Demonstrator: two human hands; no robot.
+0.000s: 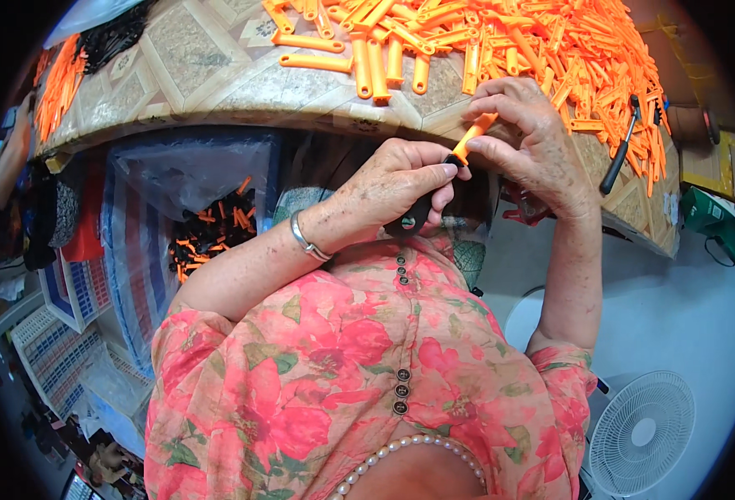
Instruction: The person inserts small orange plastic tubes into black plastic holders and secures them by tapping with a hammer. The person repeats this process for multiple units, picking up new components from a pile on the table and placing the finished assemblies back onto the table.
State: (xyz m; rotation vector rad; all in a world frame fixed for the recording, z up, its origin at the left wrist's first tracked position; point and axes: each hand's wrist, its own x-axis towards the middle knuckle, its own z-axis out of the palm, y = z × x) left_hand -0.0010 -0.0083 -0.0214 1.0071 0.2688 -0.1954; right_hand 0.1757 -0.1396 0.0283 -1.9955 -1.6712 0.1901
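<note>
A string of pearl-like beads [418, 439] is closest, lying at the neck of a pink flowered shirt [326, 358] with dark buttons down the front.

The left hand [405, 171], with a silver bracelet [305, 237] on its wrist, has its fingers closed around a black piece [413, 217]. The right hand [530, 137] pinches a small orange handle [477, 133] with its thumb and fingers. The orange handle sits between the two hands, just off the near edge of the table, and its low end touches black by the left thumb. The black piece has a tiny green and white mark, too small to read. A green box [713, 221] on the right has pale print, too blurry to read.

The table [209, 50] has a curved-looking edge and a tan top with a pattern like stone and wood. A big pile of orange handles [584, 50] covers its right side, with a thin tool with a black grip [622, 150] beside it. More orange pieces [60, 92] and black pieces [117, 37] lie at the far left.

Under the table, a plastic-lined bin [134, 175] holds mixed bits [213, 225]. Plastic baskets [50, 350] stand left of it. A white fan [644, 431] is on the pale floor [667, 308]. Someone else's arm [13, 154] shows at the left edge.
</note>
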